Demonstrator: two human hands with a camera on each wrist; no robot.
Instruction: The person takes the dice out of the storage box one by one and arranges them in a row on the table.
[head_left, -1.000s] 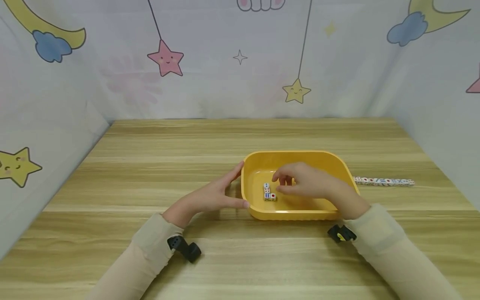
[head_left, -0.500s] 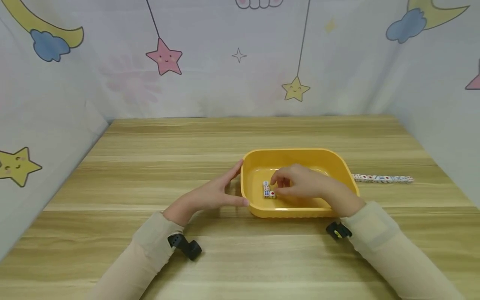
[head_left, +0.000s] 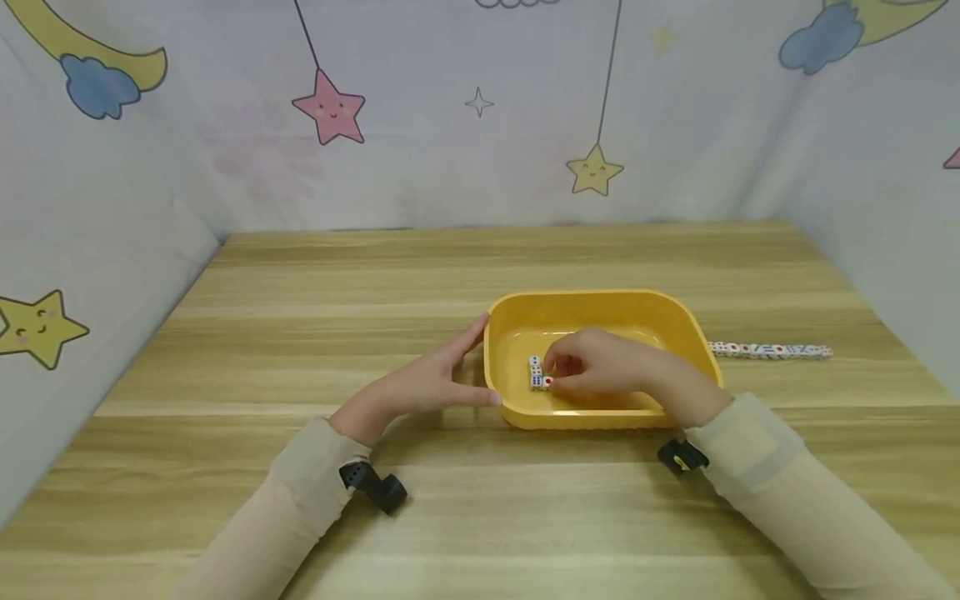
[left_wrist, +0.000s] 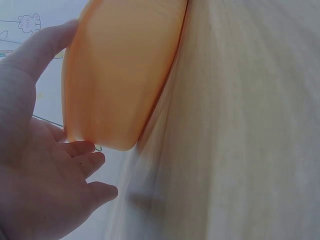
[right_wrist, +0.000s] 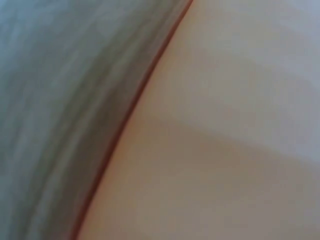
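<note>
A yellow plastic bin (head_left: pixel 600 414) sits on the wooden table. My left hand (head_left: pixel 420 385) spans its left end, straight thumb and fingers spread against the outer wall; the left wrist view shows this hand (left_wrist: pixel 55 165) with thumb and forefinger at the bin's (left_wrist: pixel 125 65) corners. Inside, several small white dice (head_left: pixel 536 367) stand in a short row, with one die (head_left: pixel 548 382) showing a red dot beside the near end. My right hand (head_left: pixel 600 362) reaches into the bin, fingers bent, thumb and forefinger pinching that red-dot die. The right wrist view holds only the bin's blurred outer wall (right_wrist: pixel 210 150).
Along the table right of the bin runs a long line of dice (head_left: pixel 772 351), its left end hidden behind the bin. A curtain (head_left: pixel 480 167) printed with stars and moons hangs behind the table (head_left: pixel 300 333) and at both sides.
My right hand has lowered from above the dice onto the red-dot die, its fingers drawing closer together. My left hand keeps its place at the bin. The head view has tilted slightly.
</note>
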